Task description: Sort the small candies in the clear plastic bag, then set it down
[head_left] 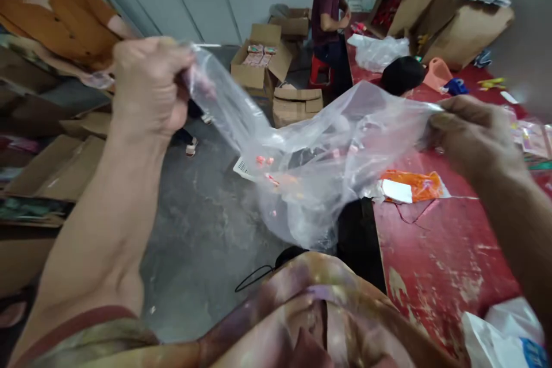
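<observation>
A worker stretched a clear plastic bag (314, 167) open in mid-air between two raised hands, above the grey floor (202, 241) at the edge of a worn red surface (435, 253). The left hand (149, 89) was balled into a fist with the fingers clamped on one bunched end of the film; the right hand (470, 135) pinched the opposite rim, fingers pressed together on it. A few small pink pieces (265, 161) seemed to lie in the sagging belly of the bag. Holding it well looked to depend on even tension from both grips and a level rim, so the loose pieces stayed low. An orange packet (411, 186) lay on the surface just beyond; open cardboard boxes (259, 63) stood farther off, where another person in a maroon shirt (326, 6) worked.
</observation>
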`<state>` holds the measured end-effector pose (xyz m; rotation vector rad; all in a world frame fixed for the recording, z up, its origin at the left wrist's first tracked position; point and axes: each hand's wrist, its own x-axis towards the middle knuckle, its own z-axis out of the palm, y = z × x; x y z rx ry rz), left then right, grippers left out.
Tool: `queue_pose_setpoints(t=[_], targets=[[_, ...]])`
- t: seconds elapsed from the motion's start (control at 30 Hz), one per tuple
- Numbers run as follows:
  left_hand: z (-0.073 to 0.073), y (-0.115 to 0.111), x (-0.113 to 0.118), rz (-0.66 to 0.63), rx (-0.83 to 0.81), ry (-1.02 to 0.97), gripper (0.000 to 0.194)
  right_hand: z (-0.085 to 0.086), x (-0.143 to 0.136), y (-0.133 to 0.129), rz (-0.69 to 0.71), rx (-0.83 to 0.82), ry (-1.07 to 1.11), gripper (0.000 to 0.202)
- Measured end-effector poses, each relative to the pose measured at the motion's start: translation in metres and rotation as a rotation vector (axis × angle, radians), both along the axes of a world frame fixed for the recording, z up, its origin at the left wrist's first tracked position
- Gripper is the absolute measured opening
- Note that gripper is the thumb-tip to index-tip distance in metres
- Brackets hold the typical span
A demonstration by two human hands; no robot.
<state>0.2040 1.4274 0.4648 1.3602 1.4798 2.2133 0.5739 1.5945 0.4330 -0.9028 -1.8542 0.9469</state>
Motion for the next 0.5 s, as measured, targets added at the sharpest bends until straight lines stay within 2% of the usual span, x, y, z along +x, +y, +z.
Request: queue_pose_setpoints(t=[0.1,0.2,0.27,0.37,0.5], targets=[[-0.031,-0.016,-0.022,0.146,0.016,0.004,0.020,-0.023,-0.029,-0.012,0.039,-0.046,0.144,0.009],[-0.056,-0.030,-0.032,0.203,-0.221,-0.048,0.015,-0.058,-0.047,-0.026,0.124,-0.180,-0.051,0.006],[-0.070,-0.038,-0.037,0.198,-0.238,-0.124,0.014,-0.077,-0.051,-0.034,0.140,-0.243,-0.075,0.011],[-0.086,-0.049,-0.043,0.202,-0.139,-0.198,0.013,-0.094,-0.053,-0.046,0.125,-0.274,-0.003,0.016],[-0.109,-0.064,-0.052,0.276,-0.326,-0.268,0.012,-0.115,-0.062,-0.068,0.230,-0.485,-0.089,0.021]])
